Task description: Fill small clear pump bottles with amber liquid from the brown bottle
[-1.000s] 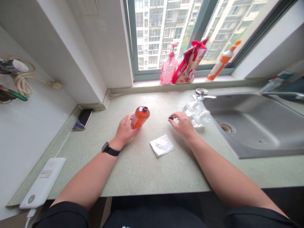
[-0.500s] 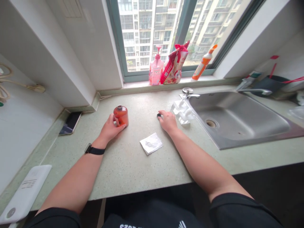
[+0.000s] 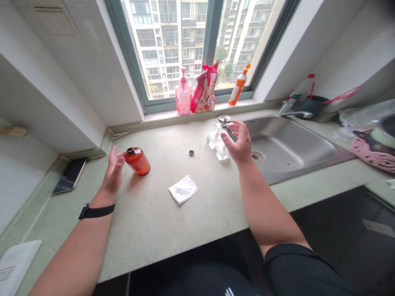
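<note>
Both hands open: left hand (image 3: pixel 113 172) beside orange bottle (image 3: pixel 137 161), right hand (image 3: pixel 238 142) empty.

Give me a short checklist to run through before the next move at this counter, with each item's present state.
1. Orange bottle stands upright on the counter: ok.
2. Bottle mouth uncapped: ok, the small black cap lies apart on the counter.
3. Left hand free: ok, open beside the bottle; whether a fingertip touches it, cannot tell.
4. Right hand free: ok, open and raised over the clear plastic packaging at the sink's edge, holding nothing.
5. White folded sachet within reach, lying flat between the arms: ok.
6. Bottle contents level: cannot tell.
</note>
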A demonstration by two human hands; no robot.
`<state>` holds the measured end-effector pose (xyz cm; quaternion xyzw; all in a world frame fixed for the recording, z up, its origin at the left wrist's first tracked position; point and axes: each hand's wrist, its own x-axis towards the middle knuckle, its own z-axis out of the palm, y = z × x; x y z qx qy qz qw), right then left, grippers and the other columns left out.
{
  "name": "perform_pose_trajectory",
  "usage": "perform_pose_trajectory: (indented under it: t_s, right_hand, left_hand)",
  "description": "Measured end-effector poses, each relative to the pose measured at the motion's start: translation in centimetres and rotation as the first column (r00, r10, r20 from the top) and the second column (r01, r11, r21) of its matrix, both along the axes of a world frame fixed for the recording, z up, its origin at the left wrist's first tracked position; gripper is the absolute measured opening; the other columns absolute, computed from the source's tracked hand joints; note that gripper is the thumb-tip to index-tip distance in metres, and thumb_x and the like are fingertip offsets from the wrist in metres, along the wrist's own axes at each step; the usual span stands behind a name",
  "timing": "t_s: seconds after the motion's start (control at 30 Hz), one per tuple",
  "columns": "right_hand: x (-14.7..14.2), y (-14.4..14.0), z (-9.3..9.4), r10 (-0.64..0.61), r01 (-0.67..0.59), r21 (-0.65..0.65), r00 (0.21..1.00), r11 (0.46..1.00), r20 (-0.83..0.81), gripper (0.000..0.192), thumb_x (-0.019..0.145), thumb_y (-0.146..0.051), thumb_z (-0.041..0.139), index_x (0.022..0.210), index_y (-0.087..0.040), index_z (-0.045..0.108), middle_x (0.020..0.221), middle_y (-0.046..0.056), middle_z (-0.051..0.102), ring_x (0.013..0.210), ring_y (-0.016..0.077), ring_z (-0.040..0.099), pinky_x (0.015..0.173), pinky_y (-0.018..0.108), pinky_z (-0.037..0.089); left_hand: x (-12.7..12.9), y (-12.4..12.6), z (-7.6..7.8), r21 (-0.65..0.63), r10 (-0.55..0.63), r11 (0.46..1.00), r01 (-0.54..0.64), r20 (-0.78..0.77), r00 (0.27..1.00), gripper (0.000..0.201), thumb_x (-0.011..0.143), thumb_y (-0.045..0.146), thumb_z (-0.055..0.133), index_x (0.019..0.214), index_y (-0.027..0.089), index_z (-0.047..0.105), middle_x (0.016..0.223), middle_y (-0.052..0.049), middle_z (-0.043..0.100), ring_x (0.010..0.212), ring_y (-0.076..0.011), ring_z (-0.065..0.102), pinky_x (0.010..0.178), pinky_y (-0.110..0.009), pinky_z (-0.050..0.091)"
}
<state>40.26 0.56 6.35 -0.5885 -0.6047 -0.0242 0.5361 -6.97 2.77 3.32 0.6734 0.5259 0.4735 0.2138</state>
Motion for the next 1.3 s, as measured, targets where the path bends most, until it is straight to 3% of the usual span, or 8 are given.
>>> perform_pose_trajectory:
  t_s: [0.1,0.3,0.47,0.6,0.73,0.97,1.1,1.3]
  right_hand:
    - [3.1,0.3,-0.6,-0.005,-0.003,-0.212,0.999,0.977,-0.035,0.076,0.08,-0.058,0.081,0.145,-0.027,0.054,0.139,0.013,0.07,0.132,0.0346,0.065,0.111,0.057,0.054]
    - [5.1,0.7,-1.9,-0.044,0.052,-0.523,0.999,0.851,0.028,0.042,0.072,-0.052,0.086,0.101,-0.024,0.074,0.12,0.011,0.074,0.113,0.0333,0.071,0.102,0.05,0.056]
    - [5.0,1.1,-2.3,-0.035,0.059,-0.464,0.998,0.884,0.06,0.035,0.071,-0.05,0.086,0.091,-0.024,0.076,0.112,0.008,0.073,0.106,0.0294,0.07,0.1,0.046,0.055]
    - [4.7,0.7,-1.9,-0.031,0.068,-0.401,0.995,0.913,0.099,0.037,0.067,-0.055,0.089,0.083,-0.024,0.077,0.108,0.007,0.072,0.1,0.0287,0.069,0.097,0.048,0.056]
    - [3.0,0.2,-1.1,0.076,-0.036,-0.368,0.993,0.929,0.094,0.041,0.068,-0.061,0.089,0.081,-0.024,0.076,0.106,0.007,0.072,0.099,0.0285,0.069,0.094,0.049,0.059]
    - [-5.9,-0.1,-1.5,0.287,-0.336,-0.257,0.934,0.906,-0.212,0.046,0.076,-0.067,0.085,0.079,-0.024,0.066,0.097,0.004,0.07,0.095,0.025,0.069,0.093,0.049,0.061]
    - [-11.7,-1.2,-2.1,0.378,-0.42,-0.173,0.897,0.891,-0.23,0.038,0.082,-0.06,0.084,0.086,-0.026,0.066,0.103,0.005,0.071,0.104,0.0273,0.069,0.099,0.05,0.057]
    - [-16.5,-2.1,-2.2,0.533,-0.555,-0.119,0.828,0.823,-0.174,0.035,0.083,-0.05,0.086,0.082,-0.027,0.059,0.105,0.006,0.071,0.106,0.0288,0.069,0.096,0.047,0.056]
  left_hand:
    - [0.6,-1.2,0.8,0.289,0.08,0.953,-0.093,0.055,0.995,0.071,0.105,0.073,0.044,0.154,0.022,0.043,0.146,-0.015,0.062,0.143,-0.0396,0.056,0.122,-0.063,0.041]
    - [1.7,-3.0,1.3,0.606,0.168,0.795,0.017,-0.247,0.954,0.06,0.094,0.052,0.061,0.144,0.021,0.048,0.115,-0.011,0.068,0.099,-0.0298,0.066,0.09,-0.051,0.056]
    - [2.6,-4.1,1.2,0.486,0.021,0.856,0.176,-0.374,0.927,0.043,0.094,0.035,0.063,0.135,0.023,0.056,0.084,0.002,0.066,0.062,-0.0155,0.055,0.066,-0.031,0.052]
    - [3.9,-5.1,1.3,0.286,-0.092,0.932,0.224,-0.41,0.907,0.026,0.098,0.038,0.059,0.115,0.023,0.07,0.073,0.002,0.068,0.056,-0.0143,0.057,0.064,-0.029,0.053]
    - [5.2,-5.4,1.2,0.124,-0.232,0.941,0.314,-0.44,0.867,0.03,0.097,0.042,0.06,0.114,0.022,0.075,0.076,-0.001,0.073,0.06,-0.0162,0.063,0.069,-0.031,0.058]
    - [6.4,-4.9,-0.2,0.012,-0.429,0.885,0.466,-0.372,0.823,0.064,0.096,0.05,0.072,0.152,0.024,0.056,0.119,-0.009,0.076,0.083,-0.0193,0.069,0.087,-0.038,0.062]
    - [7.0,-4.6,-1.2,0.022,-0.461,0.874,0.485,-0.279,0.843,0.087,0.093,0.059,0.078,0.165,0.026,0.04,0.151,-0.019,0.061,0.113,-0.0283,0.069,0.103,-0.048,0.061]
    - [7.4,-4.5,-2.2,0.007,-0.461,0.878,0.479,-0.259,0.849,0.106,0.087,0.065,0.084,0.169,0.026,0.029,0.162,-0.021,0.05,0.151,-0.0397,0.05,0.128,-0.06,0.042]
